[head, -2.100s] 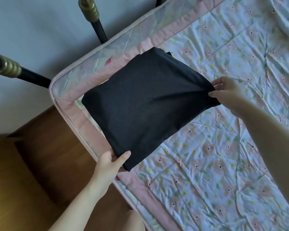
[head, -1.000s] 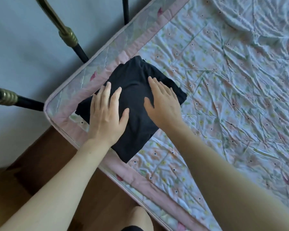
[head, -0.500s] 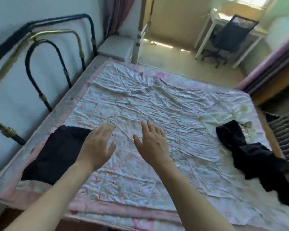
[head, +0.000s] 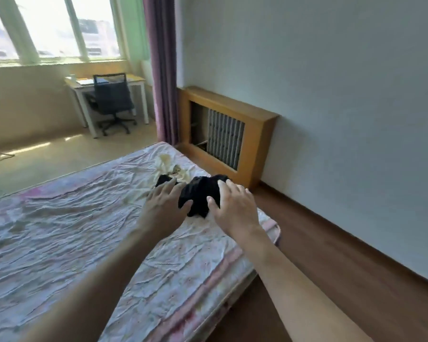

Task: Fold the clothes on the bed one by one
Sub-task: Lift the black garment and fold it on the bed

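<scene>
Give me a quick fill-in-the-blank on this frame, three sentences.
1. Both hands, left hand and right hand, reach with fingers ____.
2. The crumpled garment between them is ____ in colour.
3. The garment lies on the ____, near its corner.

Missing words: spread open; black; bed

The near and left bed [head: 59, 230] is bare sheet, open to reach across. Far right, a black clothes heap [head: 200, 193] and pale fabric [head: 168, 166] crowd the corner.
</scene>
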